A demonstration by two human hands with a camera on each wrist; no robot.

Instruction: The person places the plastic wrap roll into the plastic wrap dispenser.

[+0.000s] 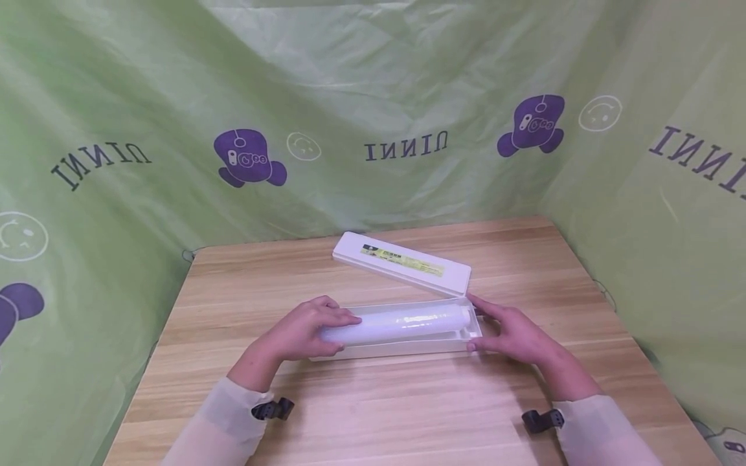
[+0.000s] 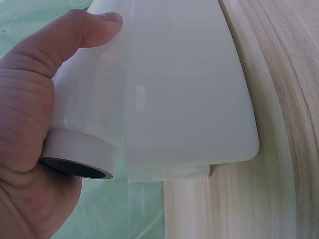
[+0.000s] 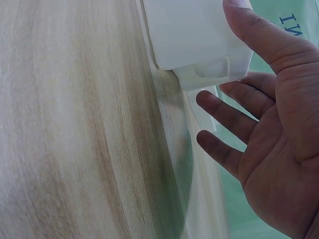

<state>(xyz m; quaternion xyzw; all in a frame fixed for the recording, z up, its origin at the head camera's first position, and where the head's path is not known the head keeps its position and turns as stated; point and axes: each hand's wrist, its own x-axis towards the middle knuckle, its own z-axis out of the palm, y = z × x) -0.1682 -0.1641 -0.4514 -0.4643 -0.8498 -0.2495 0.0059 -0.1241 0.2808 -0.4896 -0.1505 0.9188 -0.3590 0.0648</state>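
A long white plastic box (image 1: 402, 349) lies across the table with its top off. Within it is a shiny roll of cling film (image 1: 419, 321), its left end tilted up above the walls. My left hand (image 1: 303, 329) grips that end, thumb toward me and fingers over the far side. In the left wrist view, the hollow core of the roll (image 2: 82, 109) juts out beside the box (image 2: 187, 89). At the box's right end, my right hand (image 1: 515, 333) holds the corners between thumb and index finger. Its other fingers (image 3: 227, 117) spread free in the right wrist view.
Behind the box, a white lid (image 1: 402, 262) with a yellow-green label lies at an angle, its right end close to the box's back edge. The wooden table (image 1: 250, 272) meets green printed cloth (image 1: 373, 97) at the back and sides.
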